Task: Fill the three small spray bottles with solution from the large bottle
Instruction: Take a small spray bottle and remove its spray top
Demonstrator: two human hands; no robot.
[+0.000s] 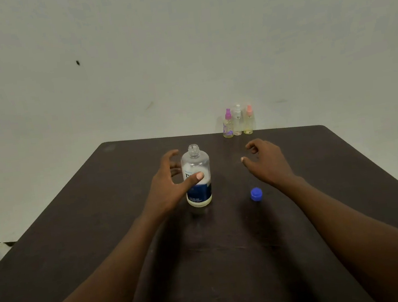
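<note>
Left hand (168, 183), centre-left of frame: fingers spread and curved in a loose cup at the left flank of the large bottle (197, 162). The thumb lies across the front of the label. The fingertips sit at the bottle's left edge; cannot tell whether they touch it, so cannot tell whether this is a grip or only a cupped hand.

Right hand (268, 163), centre-right: palm down over the table (335, 184), fingers loosely curled, thumb out toward the left, holding nothing. Well apart from the large bottle, with bare tabletop between the two hands.

Large bottle: upright on the table, centre of frame, clear plastic. The neck is open, no cap on it. White and dark-blue label, print too blurred to read. Pale contents show at the base, below the label.

Blue cap (256, 194): on the table, lower right of the bottle, just beside the right wrist.

Three small spray bottles, upper right of centre, at the table's far edge by the wall (181, 52): upright, close side by side. Purple-topped bottle (228, 126) leftmost, white-topped bottle (237, 122) in the middle, pink-topped bottle (248, 122) rightmost. All have their spray tops on.

Table dark brown. Wall pale, with a small dark mark (78, 63) at upper left.
</note>
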